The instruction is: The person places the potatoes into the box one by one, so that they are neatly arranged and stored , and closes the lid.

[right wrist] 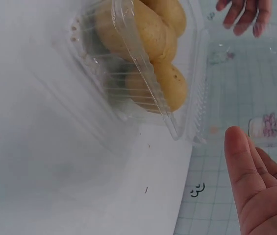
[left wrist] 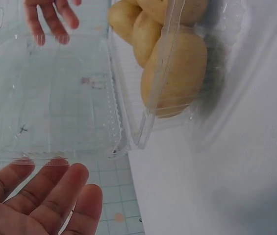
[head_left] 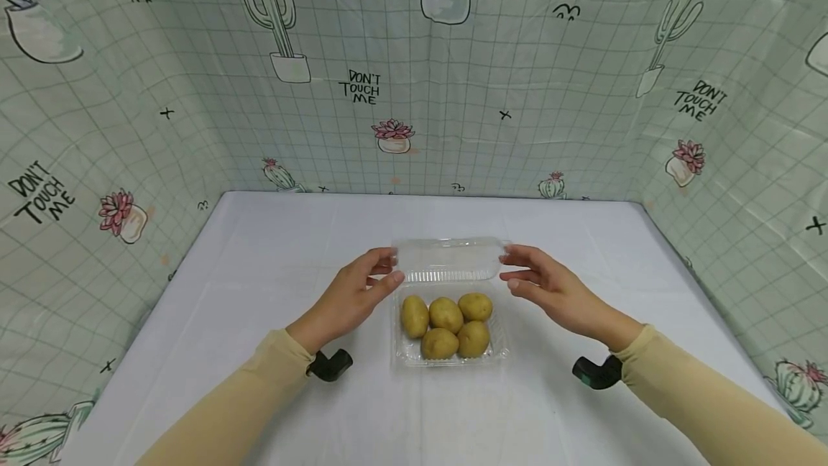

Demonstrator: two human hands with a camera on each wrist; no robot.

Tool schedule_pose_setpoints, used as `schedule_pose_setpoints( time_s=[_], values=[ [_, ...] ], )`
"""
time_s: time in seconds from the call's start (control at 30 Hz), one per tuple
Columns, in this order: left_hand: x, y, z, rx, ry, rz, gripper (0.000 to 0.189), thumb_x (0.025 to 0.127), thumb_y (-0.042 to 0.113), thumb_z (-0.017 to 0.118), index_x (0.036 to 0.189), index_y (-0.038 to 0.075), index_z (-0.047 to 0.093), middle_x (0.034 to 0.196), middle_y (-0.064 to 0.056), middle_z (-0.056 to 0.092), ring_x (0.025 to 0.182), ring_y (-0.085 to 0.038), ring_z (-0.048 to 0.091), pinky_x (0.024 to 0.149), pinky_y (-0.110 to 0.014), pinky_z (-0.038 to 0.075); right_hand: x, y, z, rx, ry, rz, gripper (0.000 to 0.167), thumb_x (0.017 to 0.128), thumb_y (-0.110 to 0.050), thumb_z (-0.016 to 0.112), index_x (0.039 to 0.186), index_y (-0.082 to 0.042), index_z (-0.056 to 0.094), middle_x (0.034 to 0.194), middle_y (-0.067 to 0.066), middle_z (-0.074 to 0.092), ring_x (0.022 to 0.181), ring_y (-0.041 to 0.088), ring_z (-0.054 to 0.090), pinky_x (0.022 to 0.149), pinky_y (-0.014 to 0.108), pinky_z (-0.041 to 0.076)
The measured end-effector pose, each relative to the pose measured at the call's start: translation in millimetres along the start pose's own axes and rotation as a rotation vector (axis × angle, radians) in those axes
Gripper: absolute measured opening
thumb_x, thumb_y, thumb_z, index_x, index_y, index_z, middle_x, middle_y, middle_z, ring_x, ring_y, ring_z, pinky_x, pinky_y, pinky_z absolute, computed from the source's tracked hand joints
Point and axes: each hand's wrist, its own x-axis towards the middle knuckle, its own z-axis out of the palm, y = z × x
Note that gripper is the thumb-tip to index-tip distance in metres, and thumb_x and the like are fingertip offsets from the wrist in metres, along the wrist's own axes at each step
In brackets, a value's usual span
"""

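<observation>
A clear plastic clamshell container [head_left: 399,357] stands on the table with its hinged lid [head_left: 446,257] raised at the back. Inside its base lie several yellow potatoes [head_left: 446,315]. At the lid's left edge is my left hand [head_left: 352,293], fingers loosely extended, fingertips [left wrist: 57,164] right at the rim. My right hand [head_left: 553,286] faces it from the other side, its fingertips by the lid's right edge and its thumb apart from the fingers. In the right wrist view the right hand [right wrist: 268,191] shows relaxed fingers beside the clear lid.
A white cloth covers the table [head_left: 278,236]. Behind and at both sides hangs a pale green grid curtain [head_left: 453,85] with printed cacti and lettering. A black wrist mount [head_left: 331,365] sits under the left wrist and another black mount [head_left: 598,372] under the right.
</observation>
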Motion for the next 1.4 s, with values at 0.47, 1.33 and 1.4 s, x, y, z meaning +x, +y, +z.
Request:
schedule_pose_setpoints(
  time_s=[0.47,1.33,1.4],
  values=[
    [-4.1,9.1,1.3,0.04,0.085,-0.024,0.046,0.104,0.045,0.049,0.128,0.008,0.062,0.117,-0.003,0.066,0.109,-0.019,0.061,0.094,-0.04,0.05,-8.3,-6,3,0.069,-0.012,-0.006,0.043,0.106,-0.013,0.051,0.143,0.006,0.039,0.142,0.026,0.044,0.13,0.042,0.048,0.099,0.027,0.047],
    [-13.5,15.0,9.4,0.129,0.103,-0.09,0.03,0.096,0.043,0.066,0.111,0.017,0.068,0.107,0.007,0.067,0.102,-0.018,0.064,0.084,-0.039,0.053,-12.2,-13,10,-0.073,0.031,0.067,0.036,0.105,-0.022,0.055,0.133,0.0,0.054,0.129,0.015,0.06,0.11,0.023,0.064,0.097,0.033,0.05],
    [-13.8,15.0,9.6,0.129,0.098,-0.092,0.032,0.096,0.044,0.065,0.111,0.016,0.068,0.108,0.006,0.067,0.102,-0.019,0.064,0.084,-0.039,0.053,-12.8,-14,11,-0.097,0.033,0.081,0.036,0.104,-0.024,0.057,0.132,-0.003,0.056,0.127,0.012,0.062,0.108,0.02,0.064,0.096,0.034,0.05]
  ],
)
